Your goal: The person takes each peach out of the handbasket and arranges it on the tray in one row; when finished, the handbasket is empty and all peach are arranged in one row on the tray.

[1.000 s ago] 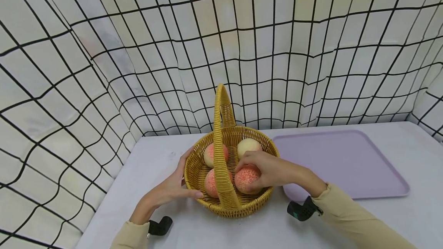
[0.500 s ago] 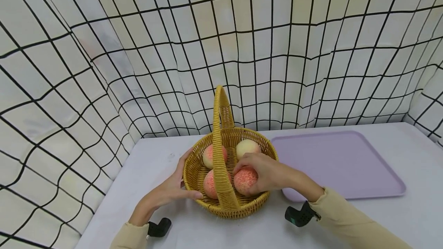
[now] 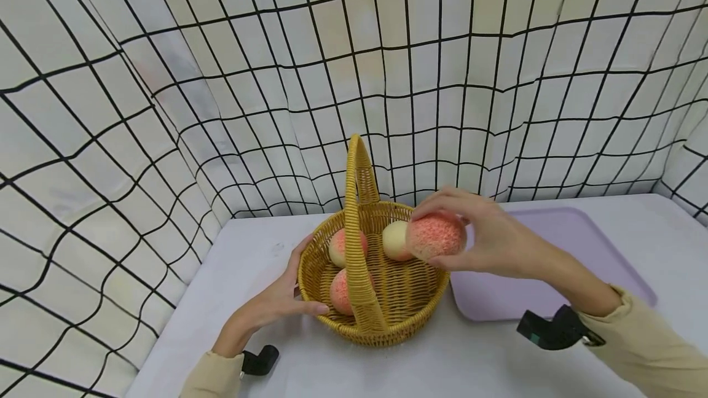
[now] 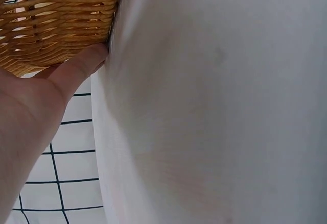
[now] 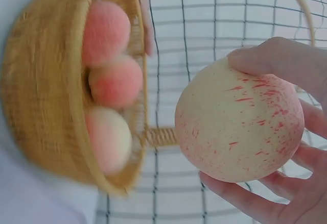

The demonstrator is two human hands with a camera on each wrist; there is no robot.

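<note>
In the head view, my right hand (image 3: 492,235) grips a pink-speckled peach (image 3: 436,235) over the right rim of a wicker basket (image 3: 412,290). The right wrist view shows thumb and fingers around this peach (image 5: 237,122), its cream side facing the camera. Still inside the basket are 3 peaches: a pale one (image 3: 395,241) at the back and two pinkish ones, the front-left peach (image 3: 341,292) and the back-left peach (image 3: 337,248), partly behind the handle (image 3: 354,250). My left hand (image 3: 273,300) rests against the basket's left side, thumb extended at the front.
A flat lilac tray (image 3: 581,250) lies on the white table (image 3: 442,361) to the right of the basket, partly behind my right hand. Black netting (image 3: 409,97) over white sheeting rises behind the table and along its left. The basket's tall handle arches over its middle.
My right hand has lifted the front-right peach out of its place in the basket and moved it up and to the right. My left hand stays against the basket.
</note>
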